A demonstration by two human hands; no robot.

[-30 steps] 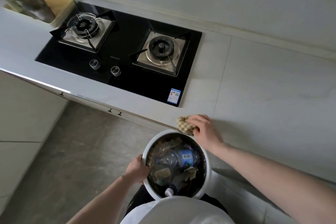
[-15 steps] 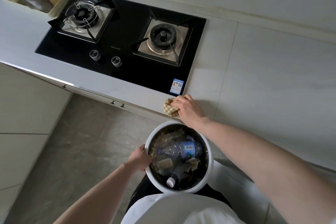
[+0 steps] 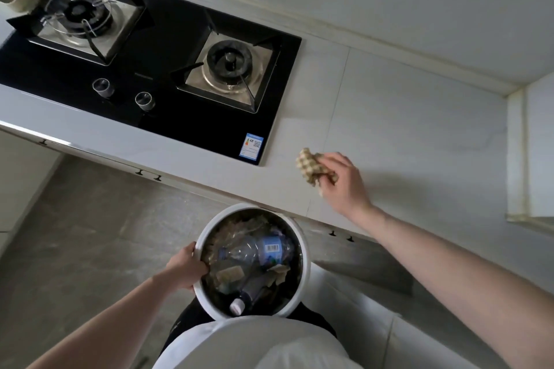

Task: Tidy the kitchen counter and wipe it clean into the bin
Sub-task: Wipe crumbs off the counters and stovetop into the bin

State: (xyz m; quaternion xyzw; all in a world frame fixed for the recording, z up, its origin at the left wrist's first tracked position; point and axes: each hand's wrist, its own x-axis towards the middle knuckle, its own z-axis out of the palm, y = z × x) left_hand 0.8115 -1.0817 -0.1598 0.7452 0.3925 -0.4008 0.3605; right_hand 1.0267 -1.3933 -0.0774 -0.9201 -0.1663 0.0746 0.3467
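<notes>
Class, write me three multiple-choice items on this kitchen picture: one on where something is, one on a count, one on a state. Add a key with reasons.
1. Where is the checked cloth?
A. In the bin
B. On the counter to the right of the hob
C. On the floor

2. How many knobs does the hob have at its front?
A. Two
B. Four
C. One

3. What is the left hand doing?
A. Hanging idle
B. Turning a knob
C. Gripping the rim of the bin

Key:
1 B: the right hand holds the cloth on the pale counter, beside the hob's right edge.
2 A: two round knobs sit side by side between the burners.
3 C: its fingers curl over the white rim, with bottles and scraps inside.
</notes>
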